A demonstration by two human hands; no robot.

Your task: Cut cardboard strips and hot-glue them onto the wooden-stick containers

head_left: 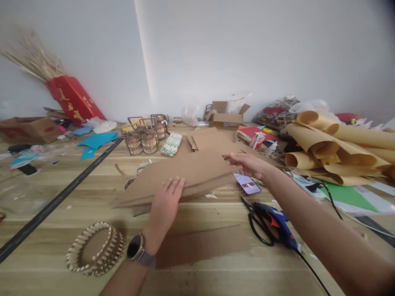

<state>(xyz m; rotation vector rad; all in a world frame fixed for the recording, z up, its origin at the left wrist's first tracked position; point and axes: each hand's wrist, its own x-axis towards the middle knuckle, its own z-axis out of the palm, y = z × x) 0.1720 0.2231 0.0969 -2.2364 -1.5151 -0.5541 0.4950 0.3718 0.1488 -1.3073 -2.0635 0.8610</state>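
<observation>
You had the cardboard sheet (pixel 188 169) left of and beyond the glue gun (pixel 282 226) — right hand (pixel 249 164) pinching its right edge, left hand (pixel 164 205) on its near edge, grip unclear. Lidded baskets (pixel 149 144) far-left beyond the gun looked done; striped ring (pixel 115 246), left of it, part-built; sheet unfinished.

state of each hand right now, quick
Left hand: laid on the cardboard sheet; thumb hidden, grip cannot be told.
Right hand: closed, holding the sheet's right edge.
</observation>
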